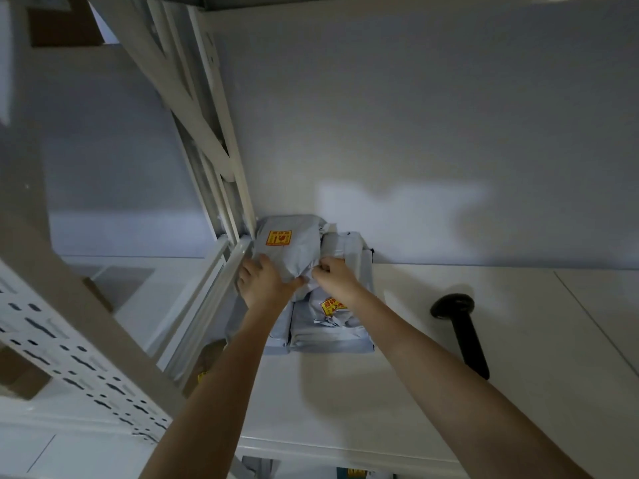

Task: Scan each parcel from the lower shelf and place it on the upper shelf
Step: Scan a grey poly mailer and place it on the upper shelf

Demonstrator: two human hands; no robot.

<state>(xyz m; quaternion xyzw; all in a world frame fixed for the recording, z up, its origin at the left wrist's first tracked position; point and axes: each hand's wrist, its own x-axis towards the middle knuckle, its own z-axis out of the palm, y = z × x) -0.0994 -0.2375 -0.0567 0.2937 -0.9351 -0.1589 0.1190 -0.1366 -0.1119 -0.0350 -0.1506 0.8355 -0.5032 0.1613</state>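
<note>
Both hands are on the top parcel (288,242), a grey bag with an orange sticker, which stands against the post (238,188) at the back left corner of the upper shelf (432,305). The left hand (261,283) holds its lower left side with the fingers curled around the soft edge, and the right hand (333,274) pinches the crumpled wrap at its lower right. Under it and just in front lies a stack (328,328) of flatter grey parcels, one with the same sticker.

The step, as I judge it, is to settle this parcel on the upper shelf. To do it well, push it back until it leans on the wall (415,133) beside the post, and press it a little flat so it does not roll forward over the stack (the bag looks soft and rounded, so it may slide). Release the pinch only when the parcel rests by its own weight. The scanner (460,333) lies to the right of the stack, well apart, ready for the next parcel.
</note>
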